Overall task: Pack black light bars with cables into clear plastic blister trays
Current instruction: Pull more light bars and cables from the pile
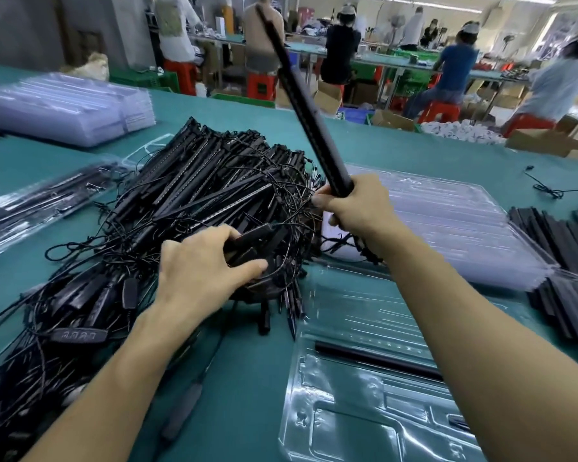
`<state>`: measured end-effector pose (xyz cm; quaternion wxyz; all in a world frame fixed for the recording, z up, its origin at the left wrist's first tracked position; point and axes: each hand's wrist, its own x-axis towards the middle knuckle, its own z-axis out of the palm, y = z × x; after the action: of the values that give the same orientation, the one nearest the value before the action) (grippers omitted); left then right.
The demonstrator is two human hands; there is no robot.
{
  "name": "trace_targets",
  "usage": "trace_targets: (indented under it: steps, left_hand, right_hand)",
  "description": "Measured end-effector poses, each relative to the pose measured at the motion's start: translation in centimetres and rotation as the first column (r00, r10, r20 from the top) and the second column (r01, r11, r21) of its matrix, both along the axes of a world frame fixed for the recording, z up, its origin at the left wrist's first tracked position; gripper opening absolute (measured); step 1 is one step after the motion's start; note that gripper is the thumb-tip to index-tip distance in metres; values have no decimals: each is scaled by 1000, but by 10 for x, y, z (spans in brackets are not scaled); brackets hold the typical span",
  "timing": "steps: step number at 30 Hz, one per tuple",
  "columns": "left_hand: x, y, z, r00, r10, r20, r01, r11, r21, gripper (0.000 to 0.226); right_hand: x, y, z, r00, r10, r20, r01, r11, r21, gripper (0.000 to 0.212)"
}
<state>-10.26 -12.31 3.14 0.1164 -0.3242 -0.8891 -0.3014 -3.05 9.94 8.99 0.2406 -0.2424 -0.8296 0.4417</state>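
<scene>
Fingers of the right hand (354,208) are closed round a long, slim black light bar (301,105), raised aslant beside the tangled pile (214,181). Another bar (247,238) there is gripped by the left hand (201,265).

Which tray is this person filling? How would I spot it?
Start at the big tangled pile on the green table. Right of it, nearest the person, lies a clear tray. Unlike the stacked trays beyond, it holds one black bar.
</scene>
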Motion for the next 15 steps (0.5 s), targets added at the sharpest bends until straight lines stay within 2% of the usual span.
trace_targets:
  steps: [3,7,9,10,12,13,15]
  left_hand:
    - [0,-1,5,994,2,-105,19,980,199,20]
    - [-5,6,4,975,31,-219,0,990,144,11]
    - [-3,7,-1,937,-77,-340,136,979,154,16]
    - [-1,8,-4,871,-149,-468,241,960,142,20]
    - [6,11,-7,679,-242,-693,401,913,73,17]
    - [12,13,-8,607,-265,-749,440,897,39,16]
    - [23,19,-9,519,-326,-790,484,874,-43,20]
  right_hand:
    - [5,12,1,993,-109,-45,101,984,-146,17]
    - [12,21,3,982,-175,-70,157,966,-206,16]
    - [12,24,7,970,-209,-123,175,954,-242,16]
    - [12,26,9,964,-224,-145,179,946,-271,16]
    - [10,27,11,957,-240,-161,182,933,-311,15]
    - [10,27,10,960,-234,-154,178,933,-312,15]
    - [10,25,11,976,-177,-123,134,945,-299,15]
